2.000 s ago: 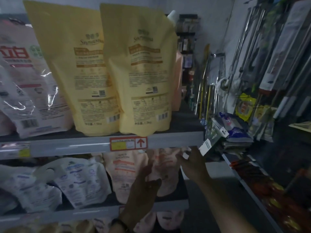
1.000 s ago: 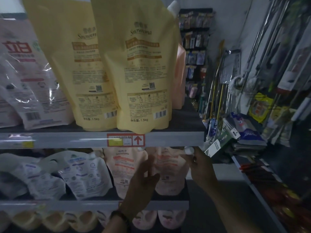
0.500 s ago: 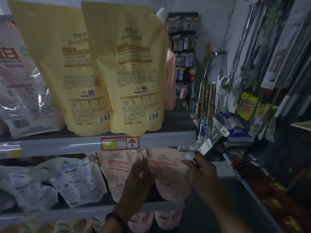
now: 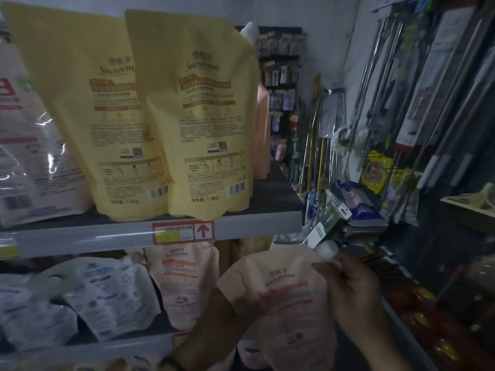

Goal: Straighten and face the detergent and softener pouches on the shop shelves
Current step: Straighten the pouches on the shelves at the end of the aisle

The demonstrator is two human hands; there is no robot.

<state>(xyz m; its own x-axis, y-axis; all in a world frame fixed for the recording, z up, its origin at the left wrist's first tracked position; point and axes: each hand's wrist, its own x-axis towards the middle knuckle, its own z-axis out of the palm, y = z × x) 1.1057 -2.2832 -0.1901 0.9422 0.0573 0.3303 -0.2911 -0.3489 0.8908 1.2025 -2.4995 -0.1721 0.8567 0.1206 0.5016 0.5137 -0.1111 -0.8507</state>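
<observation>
A peach pouch (image 4: 284,298) with a white cap is out in front of the middle shelf, tilted, label toward me. My right hand (image 4: 353,293) grips its right upper edge near the cap. My left hand (image 4: 222,314) is mostly hidden behind the pouch's left side and holds it from there. A second peach pouch (image 4: 184,279) stands upright on the middle shelf (image 4: 128,341). Two tall yellow pouches (image 4: 203,124) stand on the upper shelf (image 4: 254,223), the right one overhanging the front edge.
White and pink pouches (image 4: 29,145) stand at the upper left, and slumped white pouches (image 4: 101,293) lie at the middle left. Mop handles and hanging goods (image 4: 401,116) fill the right side. A lower rack (image 4: 439,338) runs along the aisle at bottom right.
The right-hand peach pouch has come forward off the middle shelf and toward me, held in both hands. An empty gap now shows where it stood.
</observation>
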